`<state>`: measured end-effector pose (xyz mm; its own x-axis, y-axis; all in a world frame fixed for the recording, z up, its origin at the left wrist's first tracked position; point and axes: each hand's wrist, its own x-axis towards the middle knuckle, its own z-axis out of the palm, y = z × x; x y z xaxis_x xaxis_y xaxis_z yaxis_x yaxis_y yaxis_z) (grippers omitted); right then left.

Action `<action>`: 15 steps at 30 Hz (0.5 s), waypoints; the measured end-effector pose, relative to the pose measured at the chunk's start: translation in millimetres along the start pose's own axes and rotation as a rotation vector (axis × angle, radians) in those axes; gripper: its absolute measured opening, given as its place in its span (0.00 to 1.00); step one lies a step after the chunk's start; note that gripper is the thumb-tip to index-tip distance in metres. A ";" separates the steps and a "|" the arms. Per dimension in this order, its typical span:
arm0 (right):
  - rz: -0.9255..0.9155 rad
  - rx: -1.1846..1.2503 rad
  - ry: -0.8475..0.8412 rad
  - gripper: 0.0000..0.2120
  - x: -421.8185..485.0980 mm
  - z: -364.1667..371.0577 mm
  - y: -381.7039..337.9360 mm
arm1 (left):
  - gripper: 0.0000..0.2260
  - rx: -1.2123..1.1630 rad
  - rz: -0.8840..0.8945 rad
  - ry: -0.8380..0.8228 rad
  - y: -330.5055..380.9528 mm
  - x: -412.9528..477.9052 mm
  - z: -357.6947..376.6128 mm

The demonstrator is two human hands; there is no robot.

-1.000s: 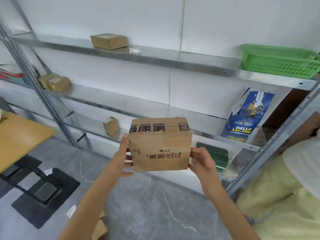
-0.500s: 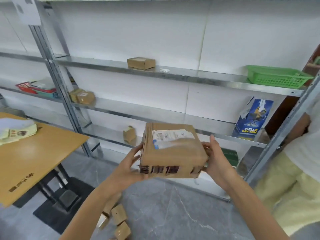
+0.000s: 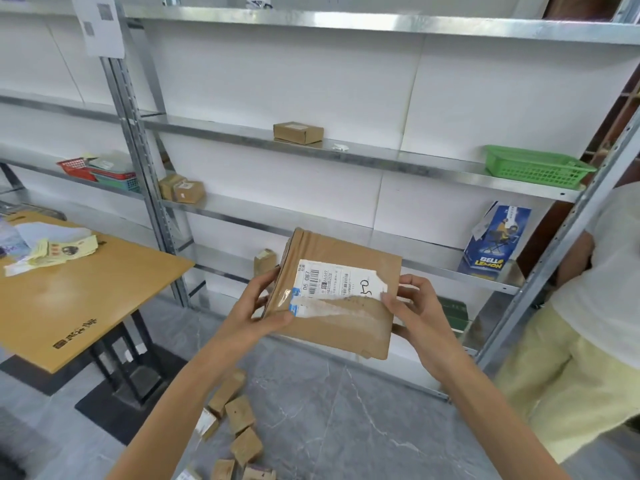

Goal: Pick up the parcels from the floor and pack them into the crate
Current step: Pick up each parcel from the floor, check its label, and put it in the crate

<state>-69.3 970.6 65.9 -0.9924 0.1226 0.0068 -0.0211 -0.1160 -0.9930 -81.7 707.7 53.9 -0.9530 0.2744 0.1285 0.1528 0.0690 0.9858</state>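
Observation:
I hold a brown cardboard parcel (image 3: 341,327) in front of me at chest height, its white shipping label turned up toward the camera. My left hand (image 3: 258,308) grips its left edge, thumb on top. My right hand (image 3: 412,310) grips its right edge, thumb pressed on the label's corner. Several small brown parcels (image 3: 239,420) lie scattered on the grey floor below my left forearm. A green plastic crate (image 3: 535,166) sits on a metal shelf at the upper right.
Metal shelving (image 3: 381,157) fills the wall ahead, with a small box (image 3: 298,132), two more boxes (image 3: 181,190) and a blue carton (image 3: 497,237) on it. A wooden table (image 3: 79,296) with papers stands at left. Another person (image 3: 588,323) stands close at right.
I have tilted the parcel so its labelled face points up at me instead of its printed side. The view has risen, showing more shelves and the floor parcels.

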 end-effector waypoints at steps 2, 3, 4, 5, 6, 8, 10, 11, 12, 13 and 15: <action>-0.002 -0.066 -0.011 0.20 -15.2 -0.6 -2.6 | 0.35 -0.034 0.016 0.068 7.0 -16.3 1.6; -0.005 -0.125 -0.028 0.23 -21.2 -2.9 -4.1 | 0.34 -0.049 0.015 0.083 10.0 -25.1 1.3; -0.004 -0.188 -0.066 0.26 -26.1 -6.7 -5.3 | 0.33 -0.051 0.016 0.090 13.7 -34.9 0.8; 0.009 -0.234 -0.138 0.29 -30.1 -10.8 -6.6 | 0.32 -0.046 0.018 0.094 18.3 -45.4 0.1; 0.038 -0.262 -0.238 0.32 -34.1 -14.7 -7.3 | 0.31 -0.034 0.017 0.101 22.7 -56.0 -1.4; 0.118 -0.285 -0.462 0.34 -44.1 -18.7 -6.6 | 0.28 -0.005 0.008 0.102 31.5 -76.8 -5.1; 0.183 -0.287 -0.649 0.40 -59.2 -13.9 -3.6 | 0.23 0.026 -0.010 0.095 38.9 -97.7 -9.4; 0.205 -0.283 -0.700 0.42 -67.8 -8.0 -1.1 | 0.20 0.030 -0.019 0.112 41.7 -107.1 -12.6; 0.220 -0.275 -0.721 0.43 -76.3 -0.3 2.1 | 0.18 0.025 -0.024 0.145 44.7 -116.4 -15.6; 0.231 -0.252 -0.728 0.43 -84.7 9.3 6.2 | 0.17 0.018 -0.025 0.195 47.4 -125.5 -19.0; 0.244 -0.171 -0.697 0.38 -101.2 33.4 17.2 | 0.17 0.024 -0.025 0.358 49.3 -145.6 -26.0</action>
<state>26.8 923.3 52.0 -0.8143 -0.5451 -0.1992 0.1715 0.1019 -0.9799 57.8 646.2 86.6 -0.9872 -0.0803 0.1378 0.1300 0.0949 0.9870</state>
